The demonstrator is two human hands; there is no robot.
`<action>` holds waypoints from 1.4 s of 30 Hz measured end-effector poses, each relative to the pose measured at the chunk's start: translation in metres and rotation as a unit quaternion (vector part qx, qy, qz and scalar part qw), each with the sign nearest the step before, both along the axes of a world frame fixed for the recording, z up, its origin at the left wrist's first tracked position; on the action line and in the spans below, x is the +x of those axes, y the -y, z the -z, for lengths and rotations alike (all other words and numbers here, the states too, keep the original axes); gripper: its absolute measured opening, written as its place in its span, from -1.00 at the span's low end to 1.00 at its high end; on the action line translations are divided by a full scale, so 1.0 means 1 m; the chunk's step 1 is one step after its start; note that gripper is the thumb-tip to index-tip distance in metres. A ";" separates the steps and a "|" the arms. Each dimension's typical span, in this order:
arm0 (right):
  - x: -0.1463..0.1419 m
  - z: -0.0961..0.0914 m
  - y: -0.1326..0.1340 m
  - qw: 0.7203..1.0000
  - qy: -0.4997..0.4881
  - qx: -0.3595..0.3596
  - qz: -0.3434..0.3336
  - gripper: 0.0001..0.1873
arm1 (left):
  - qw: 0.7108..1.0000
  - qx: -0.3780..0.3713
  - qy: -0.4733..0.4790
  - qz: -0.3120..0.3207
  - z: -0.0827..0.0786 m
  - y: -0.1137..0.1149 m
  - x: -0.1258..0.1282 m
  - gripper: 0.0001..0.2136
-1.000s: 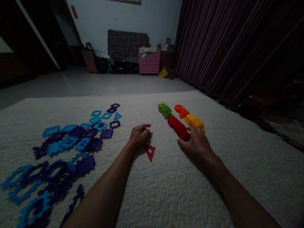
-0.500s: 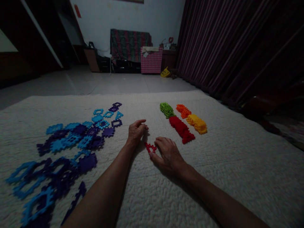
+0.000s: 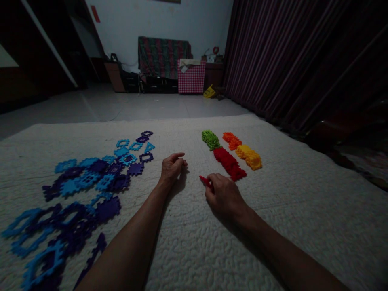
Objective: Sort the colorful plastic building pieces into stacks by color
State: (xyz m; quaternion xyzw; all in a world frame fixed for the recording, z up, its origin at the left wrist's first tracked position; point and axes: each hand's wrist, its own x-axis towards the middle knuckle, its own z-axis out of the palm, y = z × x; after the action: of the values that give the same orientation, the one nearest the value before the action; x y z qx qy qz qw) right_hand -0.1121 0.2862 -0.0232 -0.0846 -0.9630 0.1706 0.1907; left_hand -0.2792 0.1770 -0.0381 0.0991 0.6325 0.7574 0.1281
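Note:
In my right hand (image 3: 224, 194) is a small red notched building piece (image 3: 205, 181), pinched between thumb and fingers and seen nearly edge-on just above the quilted mat (image 3: 194, 242). My left hand (image 3: 172, 169) rests on the mat, loosely curled with its index finger stretched out and nothing seen in it. Beyond my right hand lies a row of red pieces (image 3: 228, 162) packed side by side. Around it are similar rows of yellow pieces (image 3: 249, 157), orange pieces (image 3: 232, 140) and green pieces (image 3: 210, 139).
Loose blue pieces (image 3: 68, 187) and purple pieces (image 3: 108, 209) with notched edges spread over the mat's left side, some overlapping. Past the mat's far edge are a tiled floor, a checked cloth-covered box (image 3: 191, 79) and a yellow bag (image 3: 209, 92). A dark curtain (image 3: 273, 52) hangs on the right.
My right hand has lifted the red piece from the mat, tilted it edge-on and moved right, towards the red row. The left hand has stayed almost in place. The view has shifted slightly.

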 end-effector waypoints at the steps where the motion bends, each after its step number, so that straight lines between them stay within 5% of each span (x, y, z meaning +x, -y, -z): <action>1: 0.003 -0.003 0.000 1.000 0.016 -0.009 -0.019 -0.86 | 1.000 0.000 -0.001 0.001 0.000 0.000 0.000 -0.61; 7: 0.014 -0.010 -0.003 0.982 0.018 -0.064 -0.175 -0.40 | 1.000 0.004 -0.019 0.006 0.005 0.000 -0.004 -0.61; 11: 0.007 -0.002 -0.009 0.979 0.002 -0.062 -0.192 -0.30 | 1.000 0.001 -0.023 0.008 0.008 -0.001 -0.005 -0.61; 18: 0.000 -0.015 -0.002 0.982 0.073 -0.032 -0.170 -0.75 | 0.999 -0.013 -0.045 0.009 0.013 -0.001 -0.007 -0.61; 21: 0.002 -0.017 -0.001 0.986 0.081 -0.049 -0.135 -0.87 | 0.999 -0.018 -0.044 0.010 0.015 0.000 -0.007 -0.61; 27: 0.004 -0.005 -0.005 0.991 0.027 -0.111 -0.062 -0.81 | 1.000 0.003 -0.008 0.018 0.014 0.001 -0.006 -0.59; 31: 0.010 -0.006 -0.031 0.989 -0.034 -0.139 -0.024 -0.82 | 1.000 0.001 -0.021 0.020 0.015 0.002 -0.006 -0.61; 34: 0.018 -0.005 -0.058 0.980 -0.111 -0.140 0.084 -0.82 | 1.000 -0.002 -0.019 0.023 0.015 0.002 -0.005 -0.60; 37: 0.027 0.004 -0.076 0.958 -0.162 -0.150 0.183 -0.77 | 1.000 0.004 0.000 0.022 0.012 0.001 -0.002 -0.58; 42: 0.032 0.027 -0.076 0.953 -0.181 -0.131 0.205 -0.72 | 1.000 -0.003 -0.003 0.020 0.010 0.001 0.000 -0.57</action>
State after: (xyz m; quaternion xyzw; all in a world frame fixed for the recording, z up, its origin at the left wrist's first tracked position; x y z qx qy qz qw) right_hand -0.0799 0.3618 -0.0501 -0.2723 -0.8435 0.2648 0.3798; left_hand -0.2792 0.1757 -0.0483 0.1138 0.6332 0.7524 0.1414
